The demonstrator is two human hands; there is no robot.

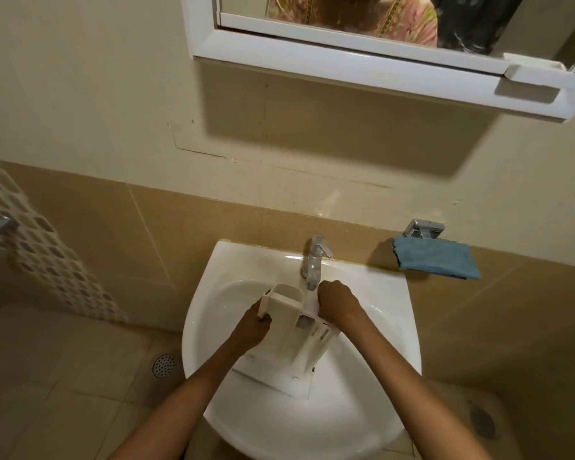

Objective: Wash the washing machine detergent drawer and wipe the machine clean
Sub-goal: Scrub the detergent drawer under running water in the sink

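A white plastic detergent drawer (287, 333) lies tilted inside the white sink (392, 330), its compartments facing up and its flat front panel toward me. Water runs from the chrome tap (314, 260) onto the drawer's far right end. My left hand (251, 328) grips the drawer's left side wall. My right hand (337, 302) is closed over the drawer's right far corner, just beside the stream of water.
A folded blue cloth (437, 257) rests on a chrome wall holder right of the tap. A white mirror cabinet (362, 61) hangs above the sink. A patterned curtain (47, 257) hangs at the left, and a round floor drain (163, 365) sits beside the sink.
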